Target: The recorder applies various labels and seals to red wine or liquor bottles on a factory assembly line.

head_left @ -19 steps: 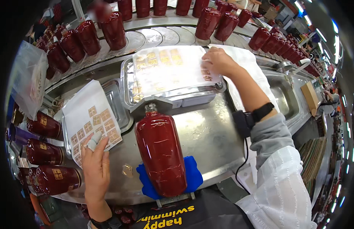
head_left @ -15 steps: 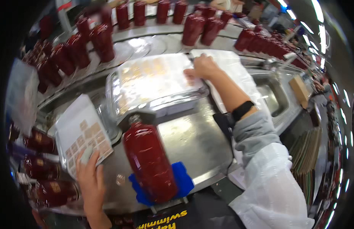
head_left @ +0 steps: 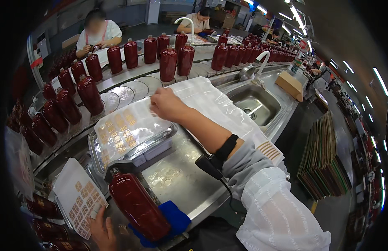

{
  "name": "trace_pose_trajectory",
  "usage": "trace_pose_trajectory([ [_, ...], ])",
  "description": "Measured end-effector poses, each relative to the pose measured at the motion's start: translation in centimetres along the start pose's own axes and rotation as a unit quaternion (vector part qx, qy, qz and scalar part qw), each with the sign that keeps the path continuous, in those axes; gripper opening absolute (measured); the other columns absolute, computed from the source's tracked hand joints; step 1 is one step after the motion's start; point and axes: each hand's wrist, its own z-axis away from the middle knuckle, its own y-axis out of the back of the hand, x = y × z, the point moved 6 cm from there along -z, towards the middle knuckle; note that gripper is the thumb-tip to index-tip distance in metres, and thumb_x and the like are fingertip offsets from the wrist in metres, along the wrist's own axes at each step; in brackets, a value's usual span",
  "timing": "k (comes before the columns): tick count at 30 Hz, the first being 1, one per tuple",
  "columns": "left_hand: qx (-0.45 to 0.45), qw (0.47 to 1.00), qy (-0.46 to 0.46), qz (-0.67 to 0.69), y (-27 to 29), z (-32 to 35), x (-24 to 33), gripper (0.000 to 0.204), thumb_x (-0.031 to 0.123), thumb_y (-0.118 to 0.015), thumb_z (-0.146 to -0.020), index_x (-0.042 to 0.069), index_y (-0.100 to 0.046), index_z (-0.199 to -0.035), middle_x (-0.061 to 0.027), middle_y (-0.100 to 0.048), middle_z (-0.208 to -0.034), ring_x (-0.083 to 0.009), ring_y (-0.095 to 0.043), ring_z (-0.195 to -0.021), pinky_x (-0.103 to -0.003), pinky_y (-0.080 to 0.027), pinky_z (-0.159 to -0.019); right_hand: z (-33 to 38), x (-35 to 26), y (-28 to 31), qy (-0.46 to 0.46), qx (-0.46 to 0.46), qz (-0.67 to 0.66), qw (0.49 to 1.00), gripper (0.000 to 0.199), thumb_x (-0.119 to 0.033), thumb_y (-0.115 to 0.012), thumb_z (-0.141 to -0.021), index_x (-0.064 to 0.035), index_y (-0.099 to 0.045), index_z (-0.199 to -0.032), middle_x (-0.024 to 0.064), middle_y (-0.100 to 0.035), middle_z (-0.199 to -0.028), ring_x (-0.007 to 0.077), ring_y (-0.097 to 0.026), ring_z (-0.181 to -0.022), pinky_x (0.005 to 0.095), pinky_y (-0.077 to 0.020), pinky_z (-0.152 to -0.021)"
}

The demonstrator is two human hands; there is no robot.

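Observation:
My right hand (head_left: 167, 103) is closed at the far right corner of a translucent sheet of gold decals (head_left: 118, 131), its fingertips partly hidden. The sheet lies over a clear-rimmed tray (head_left: 160, 140). At lower left, my left hand (head_left: 102, 231) rests with fingers extended at the edge of a white card of square gold-brown decals (head_left: 80, 201); a pale cover sits on one fingertip. Between my hands, a dark red glossy bottle (head_left: 137, 205) lies tilted on a blue support (head_left: 179, 217), its neck against a dark notched rest (head_left: 125, 166).
Red bottles (head_left: 168, 65) line a curved conveyor (head_left: 139, 85) beyond the tray. White sheeting (head_left: 202, 98) runs beside a steel sink (head_left: 254, 104) at right. A cardboard box (head_left: 289, 85) and stacked boards (head_left: 326, 159) stand farther right. Two people (head_left: 97, 33) sit across the conveyor.
The view has shifted and tilted up, showing more of the conveyor and people. My right hand stays at the decal sheet's corner; my left hand stays by the card.

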Motion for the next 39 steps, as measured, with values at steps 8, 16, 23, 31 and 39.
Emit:
trace_pose_trajectory([
  [8,0.021,0.985,-0.009,0.174,-1.5,1.3,0.7,0.052,0.035,-0.049,-0.1,-0.004,-0.05,-0.135,-0.0186,-0.055,-0.133,-0.0275,-0.05,-0.124,-0.039,-0.031,-0.109,-1.6,-2.5,-7.9,-0.016,-0.054,-0.04,0.998,0.024,-0.027,-0.068,-0.082,-0.0072,-0.069,-0.095,0.015,-0.057,-0.106,0.0347,-0.055,-0.105,0.0473,-0.0487,-0.088],
  [16,-0.064,0.973,-0.102,0.195,-3.4,2.0,6.0,0.108,0.058,-0.069,-0.078,-0.008,-0.02,-0.149,-0.0302,-0.035,-0.146,-0.0428,-0.038,-0.132,-0.048,-0.025,-0.113,1.1,-4.3,-1.6,0.133,0.041,-0.022,0.99,0.011,-0.016,-0.063,-0.08,-0.0067,-0.067,-0.085,0.015,-0.062,-0.103,0.0344,-0.056,-0.101,0.0452,-0.0465,-0.086],
  [23,-0.028,0.988,-0.126,0.084,-4.0,3.3,7.2,0.124,0.063,-0.071,-0.074,-0.01,-0.004,-0.149,-0.0344,-0.031,-0.145,-0.0503,-0.037,-0.129,-0.057,-0.022,-0.112,8.4,-14.4,6.6,0.144,0.016,-0.255,0.956,0.011,-0.01,-0.069,-0.086,-0.0032,-0.061,-0.088,0.0109,-0.057,-0.104,0.0275,-0.056,-0.096,0.0348,-0.0461,-0.083],
  [31,-0.002,0.979,-0.146,0.14,-5.3,3.9,6.1,0.124,0.051,-0.078,-0.07,-0.008,-0.003,-0.15,-0.0313,-0.033,-0.146,-0.047,-0.038,-0.132,-0.054,-0.021,-0.113,11.1,-20.2,9.0,0.242,-0.111,-0.311,0.912,0.013,-0.011,-0.069,-0.087,-0.001,-0.06,-0.087,0.011,-0.058,-0.099,0.0251,-0.058,-0.087,0.0331,-0.0475,-0.075],
  [39,0.003,0.838,-0.026,0.545,-4.9,1.6,4.9,0.085,0.035,-0.061,-0.093,-0.005,-0.013,-0.151,-0.0213,-0.03,-0.15,-0.0239,-0.036,-0.135,-0.036,-0.027,-0.113,10.2,-20.0,3.8,0.252,-0.122,-0.246,0.928,0.011,-0.009,-0.069,-0.086,-0.0017,-0.061,-0.085,0.0094,-0.058,-0.102,0.0253,-0.06,-0.09,0.0339,-0.0488,-0.077],
])
